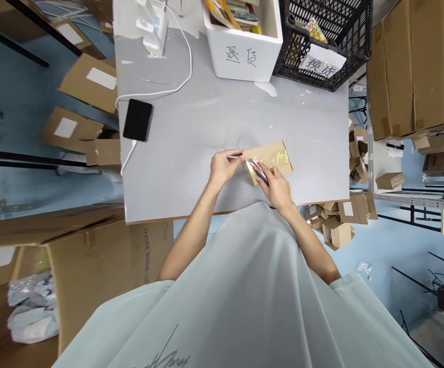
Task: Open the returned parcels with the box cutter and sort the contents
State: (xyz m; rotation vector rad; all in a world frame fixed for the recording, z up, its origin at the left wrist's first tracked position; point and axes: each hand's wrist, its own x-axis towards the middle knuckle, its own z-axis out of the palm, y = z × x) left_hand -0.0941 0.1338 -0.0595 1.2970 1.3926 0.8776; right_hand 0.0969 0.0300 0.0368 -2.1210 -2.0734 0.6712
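A small cardboard box (273,151) with shiny clear tape on it lies near the front of the grey table (206,122). My right hand (278,189) is closed around a utility knife (259,171) with a dark body and red parts. The knife's front end rests over the taped left end of the box. My left hand (225,167) is at the box's left corner, thumb and fingers pinched together there. Whether the fingers grip the box edge or a bit of tape is too small to tell.
A white bin (243,56) with books and a black plastic crate (322,48) stand at the back. On the left are a black device (138,120) with a white cable and a power strip (155,30). Cardboard boxes (91,79) flank the table.
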